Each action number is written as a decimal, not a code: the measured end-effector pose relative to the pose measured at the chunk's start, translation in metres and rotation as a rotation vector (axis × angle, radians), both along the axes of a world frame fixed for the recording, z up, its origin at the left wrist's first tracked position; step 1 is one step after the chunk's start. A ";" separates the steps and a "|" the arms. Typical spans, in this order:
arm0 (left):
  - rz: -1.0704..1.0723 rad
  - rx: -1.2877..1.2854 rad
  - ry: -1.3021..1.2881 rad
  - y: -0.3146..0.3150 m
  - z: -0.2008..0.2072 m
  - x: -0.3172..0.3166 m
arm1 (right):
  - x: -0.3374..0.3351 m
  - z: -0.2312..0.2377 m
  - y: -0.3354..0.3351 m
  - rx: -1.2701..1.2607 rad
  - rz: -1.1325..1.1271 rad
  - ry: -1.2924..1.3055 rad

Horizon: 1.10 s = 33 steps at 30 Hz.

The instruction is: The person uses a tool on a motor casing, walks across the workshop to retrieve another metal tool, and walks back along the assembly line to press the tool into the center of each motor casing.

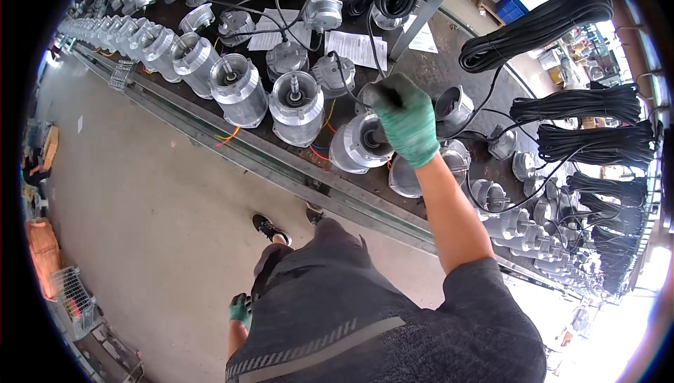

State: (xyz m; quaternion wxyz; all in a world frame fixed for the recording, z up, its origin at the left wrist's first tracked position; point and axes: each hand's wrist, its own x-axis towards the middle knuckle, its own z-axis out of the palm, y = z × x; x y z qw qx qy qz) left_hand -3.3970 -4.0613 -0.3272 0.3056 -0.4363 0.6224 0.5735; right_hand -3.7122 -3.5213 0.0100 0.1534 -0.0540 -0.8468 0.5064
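Though contact unclear, right fingers (397,87) curled.

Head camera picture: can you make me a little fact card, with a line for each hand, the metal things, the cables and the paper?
Right hand: green-gloved, over the bench, beside a metal casing; its grip is unclear
Left hand: green-gloved, low beside the body, away from the bench
Metal things: a long row of silvery casings, some showing shafts
Cables: black bundles hanging on the right
Paper: printed sheets lying among the metal parts
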 end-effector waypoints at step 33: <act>-0.379 -0.155 0.387 -0.172 -0.120 0.019 | -0.159 -0.010 -0.137 -0.112 -0.014 -0.032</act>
